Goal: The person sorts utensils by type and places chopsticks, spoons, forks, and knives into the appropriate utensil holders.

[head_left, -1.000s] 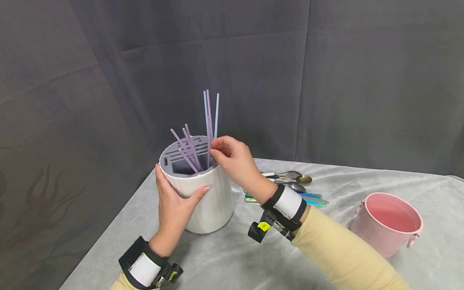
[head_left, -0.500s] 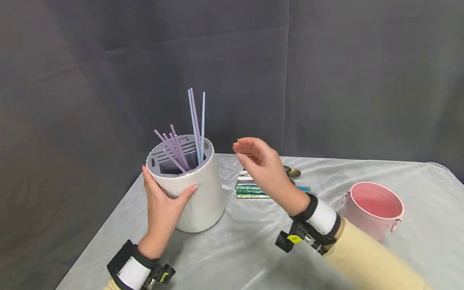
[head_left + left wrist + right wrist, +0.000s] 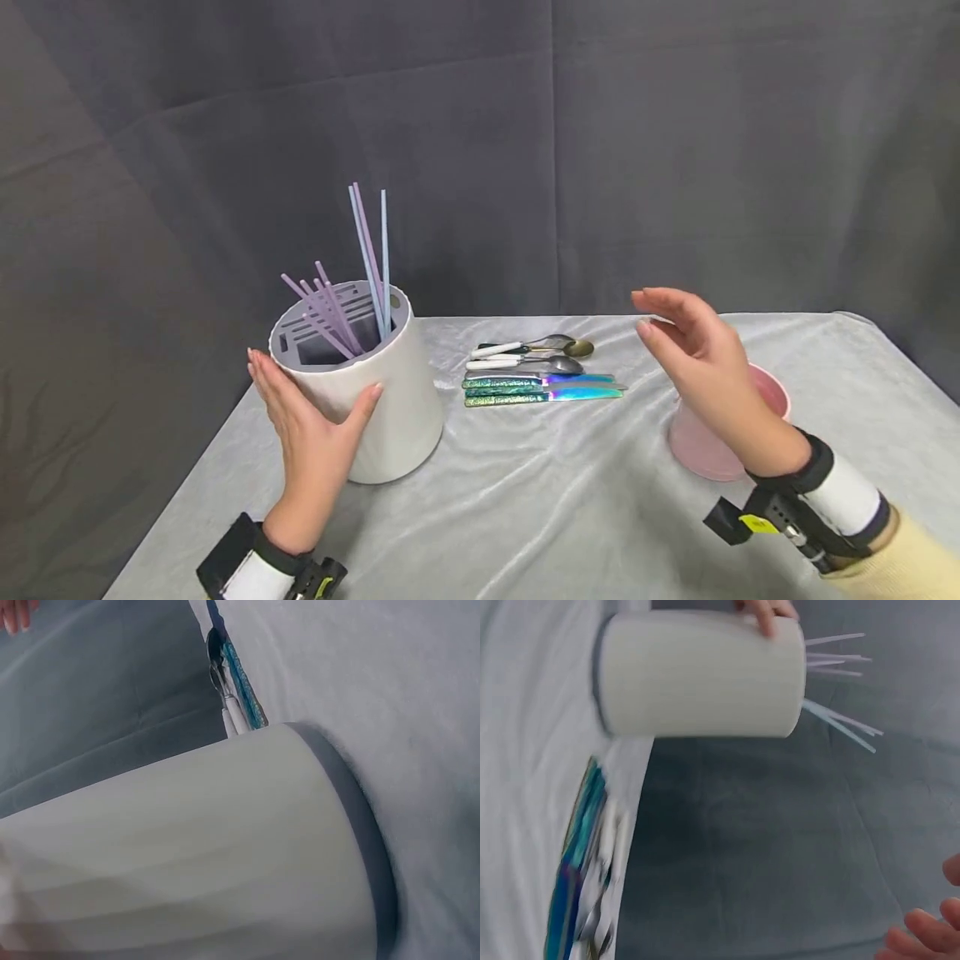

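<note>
While the left hand [image 3: 311, 425] grips the unlabelled white holder [image 3: 390, 400], the right hand [image 3: 701, 367] hovers empty, fingers loose.

No legible text or labels
</note>
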The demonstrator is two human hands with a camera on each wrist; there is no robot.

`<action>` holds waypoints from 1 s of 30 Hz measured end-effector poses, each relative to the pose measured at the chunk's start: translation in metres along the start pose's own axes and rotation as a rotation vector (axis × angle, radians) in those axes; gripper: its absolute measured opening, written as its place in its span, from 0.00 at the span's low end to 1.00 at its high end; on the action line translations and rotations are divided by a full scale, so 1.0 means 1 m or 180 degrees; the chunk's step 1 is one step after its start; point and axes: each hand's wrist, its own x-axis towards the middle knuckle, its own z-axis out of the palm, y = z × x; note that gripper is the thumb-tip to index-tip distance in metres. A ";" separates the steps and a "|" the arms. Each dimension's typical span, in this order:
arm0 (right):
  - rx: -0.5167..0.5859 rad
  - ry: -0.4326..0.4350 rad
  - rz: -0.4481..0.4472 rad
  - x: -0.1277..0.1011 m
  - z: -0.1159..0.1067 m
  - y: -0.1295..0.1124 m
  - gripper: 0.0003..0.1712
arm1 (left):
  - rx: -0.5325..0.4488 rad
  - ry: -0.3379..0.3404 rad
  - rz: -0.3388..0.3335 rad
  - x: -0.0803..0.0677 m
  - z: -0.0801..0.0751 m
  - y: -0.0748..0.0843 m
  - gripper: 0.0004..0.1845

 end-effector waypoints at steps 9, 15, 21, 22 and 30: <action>-0.0981 0.0091 0.0061 -0.031 -0.045 0.021 0.34 | 0.0048 0.0090 0.0274 -0.004 -0.003 0.009 0.65; -0.1143 -0.0121 0.0732 -0.044 -0.069 0.041 0.46 | 0.0015 0.0083 0.0342 -0.009 -0.003 0.019 0.63; -0.1384 -0.0404 0.1104 -0.051 -0.080 0.063 0.60 | -0.0249 0.0222 0.0796 -0.015 -0.001 0.037 0.59; -0.1439 -0.0431 0.1097 -0.052 -0.080 0.067 0.62 | -0.0309 0.0239 0.0866 -0.016 0.000 0.040 0.58; -0.1598 -0.0063 0.0831 -0.069 -0.074 0.088 0.62 | -0.0607 -0.0067 0.1277 -0.030 0.014 0.066 0.48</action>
